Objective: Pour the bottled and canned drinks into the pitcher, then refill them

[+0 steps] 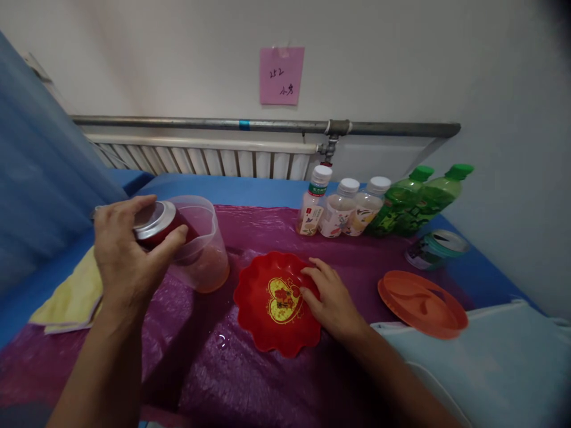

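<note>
Dim, soft indoor light; faint glare on purple sheet below red dish; corners dark, edges warped, blurry.

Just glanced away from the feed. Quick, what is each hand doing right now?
Left hand: closed around a red can, tipped over the clear jug.
Right hand: open, fingers resting on the red dish.

Left hand grips red can, tilted into clear jug left of red dish. Right hand rests on dish's right rim. Orange lid right of dish; bottles behind it.
</note>
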`<state>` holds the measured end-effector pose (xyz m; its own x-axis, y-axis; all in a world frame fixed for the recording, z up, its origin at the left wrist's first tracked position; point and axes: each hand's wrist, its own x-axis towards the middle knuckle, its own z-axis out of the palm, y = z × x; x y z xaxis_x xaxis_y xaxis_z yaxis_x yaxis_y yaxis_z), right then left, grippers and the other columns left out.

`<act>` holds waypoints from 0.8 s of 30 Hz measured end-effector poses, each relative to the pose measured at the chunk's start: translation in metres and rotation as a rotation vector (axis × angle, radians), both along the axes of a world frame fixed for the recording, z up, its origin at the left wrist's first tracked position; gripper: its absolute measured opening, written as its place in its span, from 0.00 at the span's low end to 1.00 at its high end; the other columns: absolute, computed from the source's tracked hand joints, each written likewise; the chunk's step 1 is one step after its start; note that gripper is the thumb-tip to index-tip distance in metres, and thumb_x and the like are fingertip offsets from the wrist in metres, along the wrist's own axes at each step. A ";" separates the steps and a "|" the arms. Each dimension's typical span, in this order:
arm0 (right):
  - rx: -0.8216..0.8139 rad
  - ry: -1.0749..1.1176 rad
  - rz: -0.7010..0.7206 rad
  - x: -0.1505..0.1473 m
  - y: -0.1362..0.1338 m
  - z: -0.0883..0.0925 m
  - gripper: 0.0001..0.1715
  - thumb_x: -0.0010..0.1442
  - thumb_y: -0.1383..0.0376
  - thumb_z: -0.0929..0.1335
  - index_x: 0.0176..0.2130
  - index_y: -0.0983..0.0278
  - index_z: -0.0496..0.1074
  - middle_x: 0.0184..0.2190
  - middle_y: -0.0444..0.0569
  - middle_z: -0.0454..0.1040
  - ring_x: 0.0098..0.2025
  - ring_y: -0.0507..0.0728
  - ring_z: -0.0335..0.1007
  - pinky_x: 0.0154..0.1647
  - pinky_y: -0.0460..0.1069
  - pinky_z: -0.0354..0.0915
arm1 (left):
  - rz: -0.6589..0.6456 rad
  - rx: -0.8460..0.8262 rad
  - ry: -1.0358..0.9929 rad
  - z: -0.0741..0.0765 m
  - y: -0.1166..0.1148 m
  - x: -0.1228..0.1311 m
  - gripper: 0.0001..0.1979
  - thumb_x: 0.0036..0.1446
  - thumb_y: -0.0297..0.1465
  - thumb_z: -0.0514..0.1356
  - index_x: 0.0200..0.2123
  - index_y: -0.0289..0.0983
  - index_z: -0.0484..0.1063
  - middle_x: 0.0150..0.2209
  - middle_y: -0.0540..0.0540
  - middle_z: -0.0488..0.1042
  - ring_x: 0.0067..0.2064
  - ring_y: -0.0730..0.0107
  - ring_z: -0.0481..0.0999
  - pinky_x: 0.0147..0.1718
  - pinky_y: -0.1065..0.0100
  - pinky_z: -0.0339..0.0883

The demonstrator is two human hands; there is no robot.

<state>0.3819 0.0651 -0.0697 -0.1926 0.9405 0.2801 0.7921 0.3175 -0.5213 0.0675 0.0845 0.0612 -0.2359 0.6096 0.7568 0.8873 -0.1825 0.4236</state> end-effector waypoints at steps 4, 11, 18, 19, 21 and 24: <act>-0.005 0.011 0.012 0.000 -0.001 0.000 0.17 0.59 0.67 0.65 0.48 0.64 0.73 0.59 0.61 0.69 0.61 0.67 0.67 0.59 0.65 0.66 | 0.003 0.001 -0.014 0.000 0.000 0.001 0.31 0.42 0.44 0.65 0.49 0.35 0.75 0.44 0.39 0.74 0.52 0.48 0.70 0.53 0.46 0.66; -0.063 -0.006 0.017 -0.001 -0.002 0.000 0.17 0.60 0.67 0.64 0.49 0.65 0.73 0.61 0.61 0.67 0.63 0.66 0.65 0.61 0.63 0.65 | 0.016 -0.009 -0.015 -0.002 -0.001 0.001 0.31 0.42 0.43 0.65 0.51 0.35 0.75 0.45 0.40 0.74 0.52 0.49 0.70 0.53 0.47 0.65; -0.057 0.003 0.021 -0.002 -0.001 -0.002 0.16 0.61 0.67 0.64 0.47 0.64 0.73 0.60 0.62 0.67 0.63 0.66 0.66 0.60 0.63 0.66 | 0.012 -0.005 -0.007 -0.001 0.000 0.002 0.33 0.43 0.44 0.65 0.51 0.32 0.74 0.45 0.37 0.74 0.52 0.47 0.70 0.54 0.45 0.66; -0.055 0.005 0.022 -0.002 -0.001 -0.002 0.16 0.60 0.67 0.64 0.47 0.64 0.73 0.60 0.61 0.67 0.62 0.66 0.66 0.60 0.63 0.66 | 0.012 -0.004 -0.004 -0.001 0.000 0.001 0.33 0.43 0.44 0.64 0.51 0.32 0.74 0.45 0.37 0.74 0.52 0.47 0.70 0.54 0.45 0.65; -0.054 0.010 0.025 -0.001 -0.001 -0.002 0.15 0.61 0.67 0.64 0.47 0.64 0.73 0.60 0.61 0.67 0.62 0.65 0.66 0.60 0.62 0.66 | 0.011 -0.003 -0.005 -0.001 -0.001 0.001 0.33 0.43 0.44 0.64 0.51 0.31 0.74 0.45 0.37 0.74 0.52 0.46 0.70 0.54 0.44 0.66; -0.060 0.011 0.031 0.000 -0.002 -0.003 0.16 0.61 0.67 0.64 0.47 0.65 0.73 0.60 0.62 0.67 0.62 0.66 0.66 0.60 0.62 0.66 | 0.013 -0.002 -0.011 -0.001 -0.001 0.000 0.33 0.43 0.43 0.64 0.51 0.33 0.74 0.45 0.37 0.74 0.53 0.45 0.70 0.54 0.43 0.65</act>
<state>0.3815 0.0636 -0.0728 -0.2193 0.9491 0.2261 0.7763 0.3101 -0.5487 0.0675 0.0834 0.0599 -0.2521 0.6078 0.7530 0.8850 -0.1699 0.4335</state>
